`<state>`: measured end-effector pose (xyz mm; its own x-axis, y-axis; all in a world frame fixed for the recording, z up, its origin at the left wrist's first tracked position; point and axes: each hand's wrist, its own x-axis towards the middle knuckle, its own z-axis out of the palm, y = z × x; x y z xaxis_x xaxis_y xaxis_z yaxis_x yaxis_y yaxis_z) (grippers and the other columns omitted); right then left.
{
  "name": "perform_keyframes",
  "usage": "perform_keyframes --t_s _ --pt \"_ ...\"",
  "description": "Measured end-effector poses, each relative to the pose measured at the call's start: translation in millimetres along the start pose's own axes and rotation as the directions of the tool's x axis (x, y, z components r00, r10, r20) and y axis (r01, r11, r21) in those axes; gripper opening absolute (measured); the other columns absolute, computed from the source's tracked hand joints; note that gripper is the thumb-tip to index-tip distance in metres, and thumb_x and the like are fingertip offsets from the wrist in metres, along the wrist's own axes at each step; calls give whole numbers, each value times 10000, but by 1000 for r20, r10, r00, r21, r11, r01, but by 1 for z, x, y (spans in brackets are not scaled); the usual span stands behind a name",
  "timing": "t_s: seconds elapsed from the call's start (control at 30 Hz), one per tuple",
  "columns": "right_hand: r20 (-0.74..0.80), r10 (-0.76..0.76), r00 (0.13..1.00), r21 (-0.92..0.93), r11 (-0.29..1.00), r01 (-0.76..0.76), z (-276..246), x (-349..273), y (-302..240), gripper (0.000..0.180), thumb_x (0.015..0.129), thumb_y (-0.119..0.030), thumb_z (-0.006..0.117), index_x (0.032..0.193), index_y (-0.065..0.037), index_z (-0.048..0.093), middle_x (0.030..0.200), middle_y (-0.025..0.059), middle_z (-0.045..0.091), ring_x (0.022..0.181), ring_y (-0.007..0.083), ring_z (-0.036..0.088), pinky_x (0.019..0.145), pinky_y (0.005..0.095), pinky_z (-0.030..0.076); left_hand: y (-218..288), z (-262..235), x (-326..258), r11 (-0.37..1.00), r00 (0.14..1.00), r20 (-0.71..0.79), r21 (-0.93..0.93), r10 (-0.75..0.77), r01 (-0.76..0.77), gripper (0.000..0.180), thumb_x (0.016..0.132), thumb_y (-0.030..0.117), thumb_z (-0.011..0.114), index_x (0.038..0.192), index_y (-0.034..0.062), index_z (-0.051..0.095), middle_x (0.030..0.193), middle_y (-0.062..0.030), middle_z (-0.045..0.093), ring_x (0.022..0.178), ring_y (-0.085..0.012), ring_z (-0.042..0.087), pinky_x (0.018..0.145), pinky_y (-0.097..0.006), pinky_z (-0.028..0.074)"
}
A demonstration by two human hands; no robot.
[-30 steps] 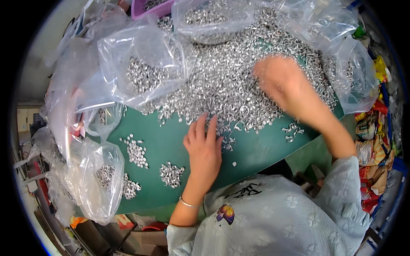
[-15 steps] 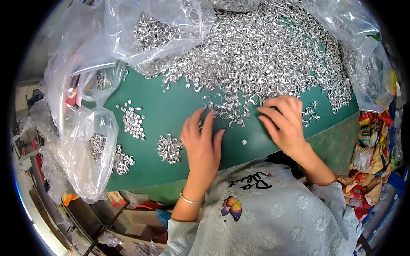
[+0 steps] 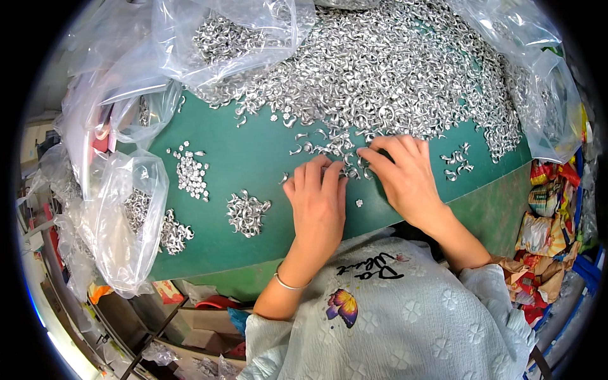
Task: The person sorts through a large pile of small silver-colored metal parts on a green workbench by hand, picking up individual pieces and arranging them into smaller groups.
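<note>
A big heap of small silvery curved metal pieces (image 3: 380, 82) covers the far part of the green table (image 3: 278, 247). My left hand (image 3: 316, 202) bends over the heap's near edge, fingers close together and thumb drawn in beside them; its fingertips meet a loose cluster of curved pieces (image 3: 339, 140), and what they pinch is hidden. To its right, my right hand (image 3: 408, 187) reaches over the same cluster with its fingers apart. A single flower-shaped metal piece (image 3: 359, 202) lies between the hands. Left of them are a small pile of curved pieces (image 3: 248, 214) and a group of flower-shaped pieces (image 3: 192, 175).
Clear plastic bags holding metal pieces stand at the left (image 3: 126, 234), at the far left (image 3: 234, 63) and at the right (image 3: 548, 120). Several curved pieces (image 3: 457, 161) lie right of my right hand. Colourful packages (image 3: 541, 221) are stacked beyond the table's right edge.
My left hand has moved right and its fingers have drawn together. My right hand has shifted slightly left, bringing the hands closer. The view has shifted a little.
</note>
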<state>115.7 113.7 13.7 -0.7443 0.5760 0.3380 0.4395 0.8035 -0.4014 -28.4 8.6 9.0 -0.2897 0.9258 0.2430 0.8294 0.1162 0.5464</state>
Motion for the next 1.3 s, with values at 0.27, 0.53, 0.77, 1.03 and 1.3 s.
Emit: perform_keyframes --t_s 0.27,0.53,0.77,1.03,1.3 --pt "-42 114 993 282 954 -98 -10 -14 14 215 778 -20 712 982 -74 668 950 50 624 854 243 540 780 360 374 -11 -3 -11 993 993 -83 -91 -81 73 312 774 2 741 1059 53 625 1031 -75 612 933 -238 582 849 -353 381" --pt "-12 152 988 62 987 -151 -22 -17 6 258 790 -71 709 1040 -63 649 924 49 600 868 243 529 759 369 365 2 -16 -16 998 998 39 23 -55 54 389 788 37 727 1162 70 625 1117 -73 575 992 -246 544 878 -379 370" --pt "64 67 996 54 996 -70 -13 -21 5 152 794 -68 692 942 -58 659 904 35 579 864 221 521 771 362 363 -2 -9 -13 999 999 0 10 -48 48 317 800 30 705 1108 79 646 1088 -68 565 966 -242 537 868 -387 356" --pt "84 10 996 68 998 -16 -9 -12 -3 182 787 -68 692 961 -58 642 867 47 542 845 227 516 762 362 365 7 5 -4 998 998 15 31 61 -62 291 801 50 710 1085 86 657 1062 -56 564 940 -229 536 841 -370 346" --pt "111 29 993 175 983 -49 -14 -15 3 176 785 -62 695 954 -58 646 918 47 567 863 237 520 759 371 374 2 -5 -2 1000 997 -71 29 0 2 266 815 37 695 1072 87 654 1087 -55 571 945 -230 542 846 -375 349"
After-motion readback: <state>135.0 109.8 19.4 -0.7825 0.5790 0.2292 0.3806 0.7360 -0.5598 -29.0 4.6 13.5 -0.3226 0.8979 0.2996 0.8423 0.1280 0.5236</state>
